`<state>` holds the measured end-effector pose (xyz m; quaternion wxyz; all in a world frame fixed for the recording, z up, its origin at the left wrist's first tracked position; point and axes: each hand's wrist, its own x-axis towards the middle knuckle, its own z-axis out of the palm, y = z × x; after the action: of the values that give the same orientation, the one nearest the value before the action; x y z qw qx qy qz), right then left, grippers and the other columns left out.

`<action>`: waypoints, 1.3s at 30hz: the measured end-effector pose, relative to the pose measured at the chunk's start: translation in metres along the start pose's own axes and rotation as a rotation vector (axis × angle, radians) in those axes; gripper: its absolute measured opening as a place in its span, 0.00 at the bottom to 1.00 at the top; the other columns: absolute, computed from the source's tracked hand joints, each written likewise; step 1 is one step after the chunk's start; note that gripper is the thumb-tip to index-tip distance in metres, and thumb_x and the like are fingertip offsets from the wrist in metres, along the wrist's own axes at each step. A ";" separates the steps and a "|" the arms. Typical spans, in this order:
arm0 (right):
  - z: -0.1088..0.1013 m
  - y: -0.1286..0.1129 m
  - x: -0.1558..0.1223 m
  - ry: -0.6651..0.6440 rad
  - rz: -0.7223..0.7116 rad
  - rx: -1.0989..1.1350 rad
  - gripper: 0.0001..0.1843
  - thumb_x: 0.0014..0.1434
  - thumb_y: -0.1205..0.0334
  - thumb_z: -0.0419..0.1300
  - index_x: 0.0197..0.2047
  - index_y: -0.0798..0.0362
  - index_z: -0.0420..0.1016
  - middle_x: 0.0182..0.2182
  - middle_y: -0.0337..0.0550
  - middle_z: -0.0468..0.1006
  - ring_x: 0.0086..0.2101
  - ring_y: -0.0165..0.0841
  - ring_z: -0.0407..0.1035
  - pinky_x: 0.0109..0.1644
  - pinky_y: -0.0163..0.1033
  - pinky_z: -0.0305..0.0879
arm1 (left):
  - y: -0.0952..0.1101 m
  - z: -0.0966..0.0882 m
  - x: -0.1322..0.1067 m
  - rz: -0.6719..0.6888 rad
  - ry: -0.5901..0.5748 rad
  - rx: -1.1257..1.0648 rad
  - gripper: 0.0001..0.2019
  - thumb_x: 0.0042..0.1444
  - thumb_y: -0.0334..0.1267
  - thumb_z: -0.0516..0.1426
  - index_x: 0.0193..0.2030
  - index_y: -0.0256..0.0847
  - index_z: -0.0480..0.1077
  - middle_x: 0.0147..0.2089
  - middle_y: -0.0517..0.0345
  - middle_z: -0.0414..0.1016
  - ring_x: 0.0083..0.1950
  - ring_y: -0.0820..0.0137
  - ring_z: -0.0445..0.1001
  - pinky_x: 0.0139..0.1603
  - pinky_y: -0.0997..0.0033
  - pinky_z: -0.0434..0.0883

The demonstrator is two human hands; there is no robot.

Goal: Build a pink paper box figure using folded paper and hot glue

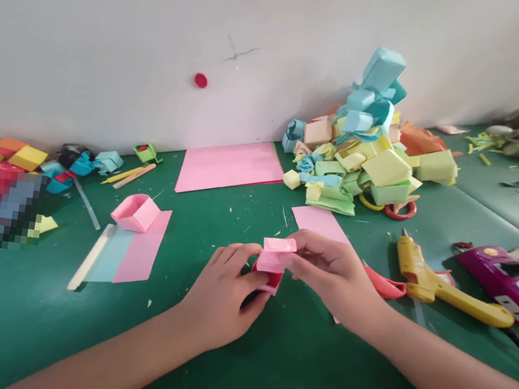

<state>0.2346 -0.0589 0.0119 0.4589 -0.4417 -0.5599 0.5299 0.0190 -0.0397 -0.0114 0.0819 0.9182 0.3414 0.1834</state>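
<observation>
Between my hands is a small folded pink paper box (274,261), its upper flap pale and raised and its lower part a darker pink hollow. My left hand (226,293) is closed around the box's left and lower side, thumb against the opening. From the right, my right hand (331,269) pinches the raised flap between thumb and fingers. Another pink paper box (136,212) stands open on the table to the left, touching a pink paper strip (142,252). Under my right wrist lies a further pink paper sheet (320,222), partly covered.
A yellow glue gun (457,303) and a purple power strip (512,281) lie at right, near red-handled scissors (384,286). Folded paper boxes pile up (365,158) by the wall. Pink sheets (229,168) lie at the back; a wooden stick (91,258) is at left.
</observation>
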 end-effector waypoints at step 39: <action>-0.005 -0.004 0.004 0.051 0.003 -0.041 0.14 0.63 0.52 0.63 0.30 0.50 0.73 0.26 0.35 0.66 0.30 0.32 0.59 0.34 0.40 0.54 | -0.011 -0.013 -0.007 0.143 0.231 -0.281 0.07 0.63 0.30 0.59 0.34 0.42 0.67 0.48 0.53 0.74 0.48 0.65 0.75 0.49 0.63 0.73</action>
<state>0.2391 -0.0541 0.0164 0.4630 -0.4651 -0.5584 0.5074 0.0027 -0.0358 -0.0044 0.1566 0.8925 0.2535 0.3387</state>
